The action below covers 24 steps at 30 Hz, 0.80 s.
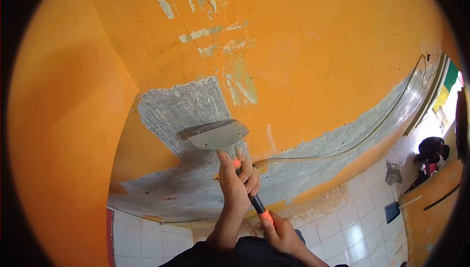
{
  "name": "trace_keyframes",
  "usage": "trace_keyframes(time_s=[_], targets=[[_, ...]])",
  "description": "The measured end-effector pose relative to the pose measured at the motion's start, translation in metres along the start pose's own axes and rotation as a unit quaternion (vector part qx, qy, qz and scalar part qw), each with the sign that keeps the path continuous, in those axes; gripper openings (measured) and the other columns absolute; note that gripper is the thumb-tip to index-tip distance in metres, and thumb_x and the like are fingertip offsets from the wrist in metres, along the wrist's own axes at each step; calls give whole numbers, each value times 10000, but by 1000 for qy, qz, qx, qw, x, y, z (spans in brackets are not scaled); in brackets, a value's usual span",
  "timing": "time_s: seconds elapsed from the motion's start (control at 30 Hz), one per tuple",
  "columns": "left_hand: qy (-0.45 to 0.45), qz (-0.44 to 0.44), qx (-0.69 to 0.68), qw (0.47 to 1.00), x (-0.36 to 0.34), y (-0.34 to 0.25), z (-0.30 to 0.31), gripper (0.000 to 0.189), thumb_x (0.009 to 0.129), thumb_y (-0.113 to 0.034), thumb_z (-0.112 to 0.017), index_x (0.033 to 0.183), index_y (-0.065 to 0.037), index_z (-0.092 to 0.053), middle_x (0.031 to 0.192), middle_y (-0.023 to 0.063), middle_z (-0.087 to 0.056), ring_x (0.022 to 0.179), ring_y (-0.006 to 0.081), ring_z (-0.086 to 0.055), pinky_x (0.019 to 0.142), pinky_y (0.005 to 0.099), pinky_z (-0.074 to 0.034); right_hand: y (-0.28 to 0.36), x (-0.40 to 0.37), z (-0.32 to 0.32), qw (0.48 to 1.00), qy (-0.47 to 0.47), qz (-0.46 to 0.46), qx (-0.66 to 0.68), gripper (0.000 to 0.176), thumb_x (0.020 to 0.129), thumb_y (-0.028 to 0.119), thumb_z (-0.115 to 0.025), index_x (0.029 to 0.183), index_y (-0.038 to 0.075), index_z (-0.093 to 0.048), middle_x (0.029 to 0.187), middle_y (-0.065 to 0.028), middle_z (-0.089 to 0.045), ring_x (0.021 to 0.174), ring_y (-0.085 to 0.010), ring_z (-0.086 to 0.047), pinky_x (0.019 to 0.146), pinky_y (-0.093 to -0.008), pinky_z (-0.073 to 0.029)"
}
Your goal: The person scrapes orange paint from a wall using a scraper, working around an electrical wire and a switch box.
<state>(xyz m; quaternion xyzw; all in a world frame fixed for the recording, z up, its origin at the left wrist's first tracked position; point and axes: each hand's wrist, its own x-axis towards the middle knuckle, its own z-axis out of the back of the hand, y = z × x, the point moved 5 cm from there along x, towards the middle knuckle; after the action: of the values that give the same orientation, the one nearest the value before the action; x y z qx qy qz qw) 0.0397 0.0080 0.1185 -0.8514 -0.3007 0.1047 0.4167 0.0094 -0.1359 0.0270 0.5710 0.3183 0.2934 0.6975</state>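
A wide-bladed wall scraper [218, 136] lies with its blade against a grey stripped patch [181, 108] of the orange wall [313, 71]. My left hand [236, 179] is closed round the upper part of its handle, just below the blade, with pale dust on the fingers. Lower down, my right hand [283, 233] grips the orange end of the black and orange handle. Bits of grey show through peeled paint [240, 83] above and right of the blade.
A cable [342, 154] runs along the wall to the right. Paint debris [313, 210] lies on the white tiled floor [350, 215]. A blue dustpan [392, 212], a grey bag [393, 173] and another person [431, 152] by the doorway are at the right.
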Motion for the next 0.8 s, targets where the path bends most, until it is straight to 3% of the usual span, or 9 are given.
trace_keyframes(time_s=[0.1, 0.2, 0.3, 0.37, 0.4, 0.5, 0.53, 0.77, 0.8], targets=[[17, 18, 8, 1000, 1, -1, -2, 471, 945, -591, -275, 863, -158, -440, 494, -69, -250, 325, 45, -183, 281, 212, -196, 3, -1, -2, 998, -17, 48, 48, 306, 966, 304, -466, 979, 9, -543, 640, -120, -555, 568, -232, -558, 569, -349, -450], [24, -8, 8, 1000, -1, -7, -5, 479, 944, -596, -266, 861, -156, -434, 494, -69, -248, 326, 42, -182, 282, 206, -196, -3, -2, -4, 999, 28, 6, 23, 310, 968, 304, -460, 1050, 16, -540, 677, -117, -566, 607, -226, -573, 602, -347, -460], [26, 3, -6, 1000, 0, -6, -7, 470, 949, -585, -271, 857, -151, -428, 495, -69, -248, 325, 39, -181, 281, 203, -198, 4, 0, -5, 998, -10, 57, 34, 302, 969, 306, -454, 1038, 23, -535, 694, -120, -574, 623, -229, -579, 611, -350, -460], [33, 3, -2, 999, 0, -9, -8, 456, 951, -576, -283, 857, -153, -425, 496, -70, -246, 326, 38, -184, 280, 205, -201, 15, 0, -3, 996, -36, 67, 54, 328, 974, 344, -434, 903, 35, -520, 661, 1, -495, 586, -71, -448, 540, -241, -386], [32, 10, 4, 999, 0, -9, -7, 456, 951, -576, -283, 857, -153, -425, 496, -70, -246, 326, 38, -184, 280, 205, -201, 10, 1, -2, 998, -7, 39, 59, 334, 974, 352, -434, 904, 36, -518, 673, 5, -494, 594, -65, -447, 548, -235, -384], [31, 12, -19, 999, 1, -8, -5, 451, 950, -574, -297, 858, -151, -425, 496, -70, -248, 326, 38, -189, 279, 204, -205, 0, -3, -7, 995, -8, 63, 78, 342, 970, 363, -444, 911, 34, -515, 662, 15, -484, 581, -65, -440, 540, -233, -379], [35, 17, -15, 999, 0, -8, -4, 452, 949, -575, -298, 858, -151, -424, 496, -69, -249, 327, 37, -191, 280, 203, -206, 7, -8, -8, 998, 0, 36, 59, 280, 964, 306, -461, 950, 31, -512, 660, -141, -571, 625, -286, -609, 587, -369, -457], [46, 8, -18, 999, 0, -9, -6, 441, 954, -562, -305, 861, -149, -426, 501, -71, -253, 329, 34, -197, 282, 200, -211, 1, 0, -8, 998, 6, 41, 56, 224, 963, 248, -470, 997, 31, -514, 669, -91, -572, 572, -218, -581, 566, -336, -457], [49, 8, -19, 999, 3, -11, -8, 441, 954, -562, -305, 861, -149, -426, 501, -71, -253, 329, 34, -197, 282, 200, -211, 4, 0, -9, 994, 0, 64, 85, 233, 957, 223, -481, 1086, 30, -506, 669, -76, -570, 570, -193, -574, 573, -320, -461]])
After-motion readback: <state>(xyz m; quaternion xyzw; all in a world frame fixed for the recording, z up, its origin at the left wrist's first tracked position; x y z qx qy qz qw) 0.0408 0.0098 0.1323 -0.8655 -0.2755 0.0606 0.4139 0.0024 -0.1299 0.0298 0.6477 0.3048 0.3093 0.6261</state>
